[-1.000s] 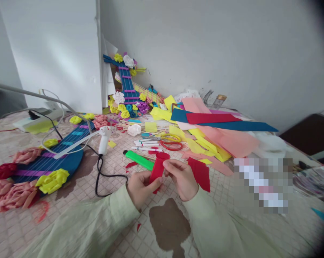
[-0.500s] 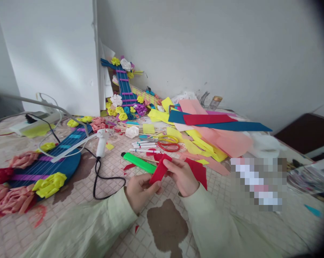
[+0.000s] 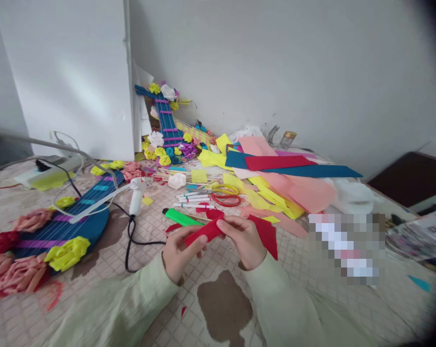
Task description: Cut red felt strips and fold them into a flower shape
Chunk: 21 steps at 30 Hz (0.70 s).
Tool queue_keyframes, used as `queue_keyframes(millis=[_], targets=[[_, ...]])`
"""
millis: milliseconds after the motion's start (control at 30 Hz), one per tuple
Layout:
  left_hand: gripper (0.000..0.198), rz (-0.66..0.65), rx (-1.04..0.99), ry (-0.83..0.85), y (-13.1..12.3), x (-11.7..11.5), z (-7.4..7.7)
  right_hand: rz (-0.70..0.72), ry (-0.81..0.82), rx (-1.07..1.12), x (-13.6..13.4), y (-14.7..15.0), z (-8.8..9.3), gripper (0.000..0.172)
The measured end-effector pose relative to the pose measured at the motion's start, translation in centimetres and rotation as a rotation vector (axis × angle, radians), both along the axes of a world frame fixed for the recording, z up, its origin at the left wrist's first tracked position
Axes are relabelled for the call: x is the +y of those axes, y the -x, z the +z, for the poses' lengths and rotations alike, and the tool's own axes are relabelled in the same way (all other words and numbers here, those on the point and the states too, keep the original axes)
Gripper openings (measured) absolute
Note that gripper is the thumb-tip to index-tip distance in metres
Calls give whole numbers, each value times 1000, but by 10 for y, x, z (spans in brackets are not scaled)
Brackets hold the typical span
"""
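Note:
A folded strip of red paper (image 3: 204, 232) lies almost level between both hands. My left hand (image 3: 177, 254) pinches its lower left end. My right hand (image 3: 246, 241) pinches its upper right end, fingers closed on it. Both sleeves are pale green. Another red paper piece (image 3: 267, 233) lies on the patterned table cover (image 3: 160, 308) just right of my right hand. A green marker-like tool (image 3: 182, 218) lies just beyond the hands.
A white glue gun (image 3: 135, 195) with a black cord lies left of the hands. Scissors (image 3: 223, 195) and pens lie beyond. Coloured paper sheets (image 3: 283, 178) pile at the back right. A blue guitar-shaped craft with paper flowers (image 3: 59, 231) lies at the left.
The red strip has tipped from nearly upright to almost level between my hands, and both hands have shifted slightly. The view has drifted a little.

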State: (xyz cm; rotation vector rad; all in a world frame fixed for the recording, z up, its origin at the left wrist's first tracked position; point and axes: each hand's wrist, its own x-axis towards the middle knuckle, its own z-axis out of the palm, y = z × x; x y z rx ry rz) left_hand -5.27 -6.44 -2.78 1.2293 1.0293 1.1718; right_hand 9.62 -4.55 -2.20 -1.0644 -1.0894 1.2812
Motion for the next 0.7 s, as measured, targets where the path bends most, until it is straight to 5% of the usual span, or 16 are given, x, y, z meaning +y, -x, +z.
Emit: queue_keyframes(millis=[167,267,400,500,700], targets=[[17,36,74,-12,-4,1,-3,139,-96,-148,-6,2,2,18],[16,73,31,33,-1,4,-2,72,-215,-339,2,-8,8,21],[16,72,3,59,4,6,0,-52,-382,-885,36,-27,22,23],[17,43,9,63,5,6,3,27,-388,-1415,71,-34,28,29],[17,28,12,49,7,7,5,205,-315,-1605,124,-30,11,36]])
